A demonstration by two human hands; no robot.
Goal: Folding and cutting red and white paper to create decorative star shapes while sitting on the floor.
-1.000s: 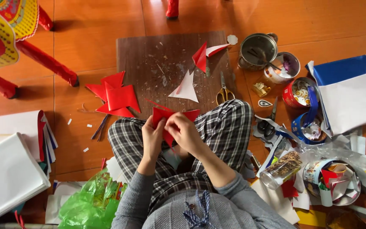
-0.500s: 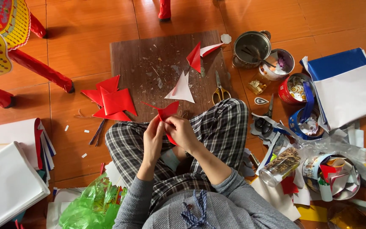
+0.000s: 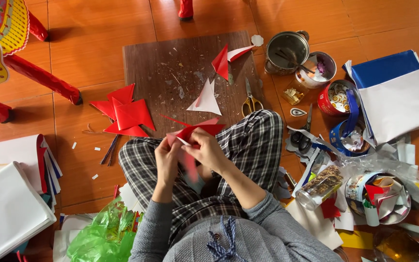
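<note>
While seated, L hand (image 3: 167, 154) & R hand (image 3: 205, 148) both pinch red paper (image 3: 201, 128) tight.

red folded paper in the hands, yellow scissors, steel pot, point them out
red folded paper (image 3: 201, 129), head view, on its upper flap
yellow scissors (image 3: 251, 104), head view, on the handles
steel pot (image 3: 287, 48), head view, on its rim

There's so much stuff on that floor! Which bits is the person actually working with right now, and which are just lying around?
In use:
left hand and right hand, both gripping the red folded paper over the lap.

Lying about:
red paper shapes
white paper triangle
yellow-handled scissors
wooden board
metal pot
green plastic bag
</note>
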